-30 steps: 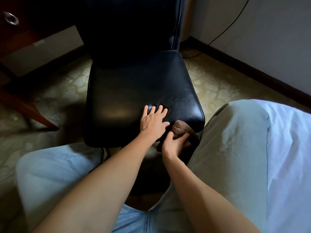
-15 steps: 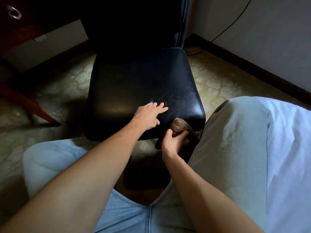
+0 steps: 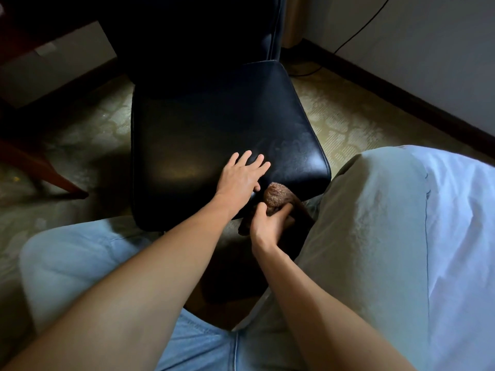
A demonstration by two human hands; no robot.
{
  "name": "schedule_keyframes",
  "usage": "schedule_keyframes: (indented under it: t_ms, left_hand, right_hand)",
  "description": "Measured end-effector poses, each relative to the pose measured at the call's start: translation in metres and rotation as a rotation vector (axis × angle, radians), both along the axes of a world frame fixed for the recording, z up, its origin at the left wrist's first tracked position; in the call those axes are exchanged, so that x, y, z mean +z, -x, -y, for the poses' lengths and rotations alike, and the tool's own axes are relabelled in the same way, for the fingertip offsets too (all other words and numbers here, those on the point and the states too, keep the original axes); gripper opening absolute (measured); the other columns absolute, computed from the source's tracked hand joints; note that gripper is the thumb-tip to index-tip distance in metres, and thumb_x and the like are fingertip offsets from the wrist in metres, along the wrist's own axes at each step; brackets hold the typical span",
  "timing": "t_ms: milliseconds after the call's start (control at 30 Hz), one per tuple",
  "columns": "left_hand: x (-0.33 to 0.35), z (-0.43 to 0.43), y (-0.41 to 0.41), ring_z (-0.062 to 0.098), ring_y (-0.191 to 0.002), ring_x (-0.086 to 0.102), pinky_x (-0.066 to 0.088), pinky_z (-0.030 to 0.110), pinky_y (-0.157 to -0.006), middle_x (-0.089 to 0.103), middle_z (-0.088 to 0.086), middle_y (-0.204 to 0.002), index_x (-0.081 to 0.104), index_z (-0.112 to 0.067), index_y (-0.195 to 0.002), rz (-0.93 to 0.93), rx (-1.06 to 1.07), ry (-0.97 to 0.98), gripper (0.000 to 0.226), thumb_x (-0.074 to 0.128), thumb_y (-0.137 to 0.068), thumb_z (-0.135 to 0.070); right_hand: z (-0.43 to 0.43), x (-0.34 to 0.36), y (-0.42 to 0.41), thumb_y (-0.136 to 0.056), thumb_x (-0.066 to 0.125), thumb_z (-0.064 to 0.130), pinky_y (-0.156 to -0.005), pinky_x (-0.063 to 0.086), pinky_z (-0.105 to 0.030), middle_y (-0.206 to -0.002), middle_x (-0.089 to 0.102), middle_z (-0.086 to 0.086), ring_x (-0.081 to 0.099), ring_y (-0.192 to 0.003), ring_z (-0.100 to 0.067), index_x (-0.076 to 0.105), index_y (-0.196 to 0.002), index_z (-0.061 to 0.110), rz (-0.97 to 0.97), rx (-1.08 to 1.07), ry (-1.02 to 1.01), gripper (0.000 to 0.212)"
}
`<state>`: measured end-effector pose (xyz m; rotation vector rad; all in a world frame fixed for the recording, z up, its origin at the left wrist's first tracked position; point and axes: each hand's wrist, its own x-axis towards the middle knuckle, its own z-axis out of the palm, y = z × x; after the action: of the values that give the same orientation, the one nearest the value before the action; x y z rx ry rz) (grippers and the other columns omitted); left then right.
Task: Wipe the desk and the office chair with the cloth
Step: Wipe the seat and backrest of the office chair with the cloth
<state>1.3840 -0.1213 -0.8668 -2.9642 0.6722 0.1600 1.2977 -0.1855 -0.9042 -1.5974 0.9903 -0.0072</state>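
A black leather office chair stands in front of me, its seat facing me and its backrest dark at the top. My left hand lies flat on the near right part of the seat with its fingers spread. My right hand grips a brown fluffy cloth against the seat's front right edge. Part of the cloth hangs down below the edge in shadow. A corner of the dark wooden desk shows at the top left.
My knees in light jeans flank the chair's front. A reddish wooden desk leg slants on the patterned carpet at the left. A dark baseboard and a black cable run along the white wall at the right.
My left hand slid a little on the seat and spread its fingers flat again. My right hand stays at the front right edge with the cloth.
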Motion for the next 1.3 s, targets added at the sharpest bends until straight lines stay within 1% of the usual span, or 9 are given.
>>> schedule_keyframes:
  t_ms: [267,367,500,633,733,800,867,1067,1300]
  left_hand:
    - [-0.003,0.019,-0.008,0.024,-0.152,0.021,0.022,0.041,-0.120,0.029,-0.004,-0.163,0.031,-0.029,-0.155,0.011,0.051,0.133,0.060,0.057,-0.101,-0.027]
    - [0.001,0.014,-0.008,0.023,-0.152,0.018,0.017,0.039,-0.121,0.025,-0.006,-0.165,0.034,-0.028,-0.155,-0.045,0.057,0.255,0.058,0.057,-0.102,-0.027]
    - [0.004,-0.007,-0.002,0.017,-0.154,0.011,0.006,0.034,-0.124,0.023,-0.007,-0.166,0.037,-0.023,-0.155,-0.178,0.042,0.452,0.058,0.059,-0.101,-0.026]
    - [0.008,-0.045,0.008,0.014,-0.154,0.013,0.003,0.032,-0.124,0.024,-0.008,-0.165,0.040,-0.024,-0.153,-0.129,-0.019,0.343,0.056,0.059,-0.101,-0.032]
    - [0.011,-0.073,0.013,0.015,-0.155,0.010,-0.005,0.041,-0.124,0.021,-0.009,-0.166,0.037,-0.030,-0.154,-0.094,-0.012,0.213,0.060,0.059,-0.099,-0.041]
    - [0.009,-0.085,0.016,0.016,-0.155,0.006,-0.008,0.048,-0.125,0.016,-0.011,-0.167,0.032,-0.036,-0.155,-0.123,0.018,0.164,0.063,0.057,-0.098,-0.047]
    - [0.006,-0.090,0.021,0.016,-0.155,0.002,-0.005,0.049,-0.125,0.012,-0.013,-0.167,0.028,-0.040,-0.155,-0.167,0.059,0.180,0.063,0.056,-0.099,-0.046]
    - [0.004,-0.077,0.026,0.020,-0.156,0.004,0.005,0.052,-0.124,0.013,-0.013,-0.167,0.030,-0.038,-0.155,-0.124,0.092,0.156,0.060,0.056,-0.101,-0.039]
    - [0.003,-0.061,0.020,0.023,-0.156,0.003,0.008,0.054,-0.124,0.009,-0.013,-0.168,0.028,-0.038,-0.156,-0.108,0.102,0.064,0.060,0.052,-0.102,-0.041]
  right_hand:
    - [-0.005,-0.005,0.001,-0.076,0.051,0.044,-0.112,0.034,-0.050,-0.142,0.028,-0.019,0.031,-0.133,-0.039,0.030,-0.140,0.024,-0.001,0.025,-0.012,0.070]
    - [-0.002,-0.005,-0.004,-0.076,0.050,0.047,-0.114,0.030,-0.048,-0.141,0.029,-0.020,0.032,-0.133,-0.039,0.028,-0.144,0.022,-0.010,0.000,-0.018,0.076]
    - [0.002,-0.009,-0.008,-0.090,0.059,0.033,-0.117,0.025,-0.041,-0.145,0.026,-0.022,0.030,-0.136,-0.036,0.026,-0.150,0.016,-0.025,-0.003,-0.017,0.070]
    - [-0.002,-0.010,-0.008,-0.089,0.060,0.032,-0.116,0.027,-0.042,-0.145,0.026,-0.022,0.031,-0.136,-0.038,0.028,-0.147,0.016,-0.003,-0.018,-0.020,0.068]
    - [-0.002,-0.010,-0.008,-0.090,0.061,0.029,-0.115,0.026,-0.037,-0.148,0.023,-0.021,0.030,-0.137,-0.035,0.026,-0.149,0.016,0.000,-0.030,-0.052,0.070]
    - [-0.003,-0.011,-0.008,-0.087,0.061,0.032,-0.116,0.029,-0.041,-0.149,0.021,-0.020,0.032,-0.136,-0.037,0.024,-0.149,0.020,0.004,-0.030,-0.075,0.073]
    - [-0.004,-0.010,-0.007,-0.086,0.061,0.036,-0.116,0.029,-0.045,-0.149,0.021,-0.019,0.033,-0.136,-0.037,0.024,-0.149,0.022,0.003,-0.027,-0.093,0.075]
    - [0.004,-0.008,-0.008,-0.089,0.062,0.029,-0.115,0.030,-0.035,-0.151,0.018,-0.017,0.034,-0.137,-0.032,0.021,-0.153,0.022,0.019,-0.024,-0.144,0.077]
    - [0.008,-0.002,-0.009,-0.087,0.061,0.033,-0.118,0.028,-0.041,-0.153,0.017,-0.017,0.032,-0.139,-0.033,0.016,-0.155,0.026,0.012,-0.015,-0.130,0.081]
